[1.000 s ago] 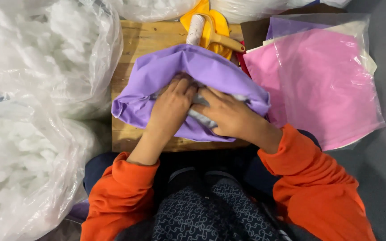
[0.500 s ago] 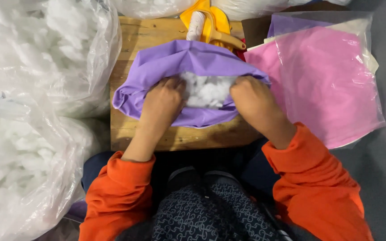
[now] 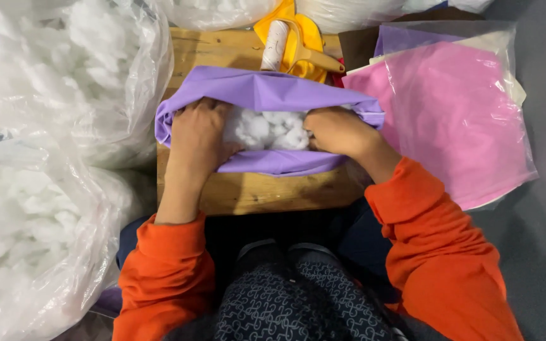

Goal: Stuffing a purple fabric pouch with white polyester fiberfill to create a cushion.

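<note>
- The purple cover [image 3: 266, 91] lies on the wooden board [image 3: 273, 192], right in front of the person, with its opening turned up
- The left hand [image 3: 197, 136] holds the left edge of the opening; the fingers are curled over the cloth and pull it aside
- The right hand [image 3: 339, 131] holds the right edge in the same way, with the fingers closed on the cloth
- Between both hands the white stuffing [image 3: 263, 129] shows inside the cover, so a good part seems to be filled already
- The opening is not closed yet, and I judge that the stuffing is not finished
- Big clear bags of stuffing [image 3: 52, 82] stand at the left, touching the board
- A pink cloth in a clear bag [image 3: 456, 120] lies at the right, and a yellow cloth [image 3: 292, 35] with a white roll [image 3: 275, 45] lies behind the cover
</note>
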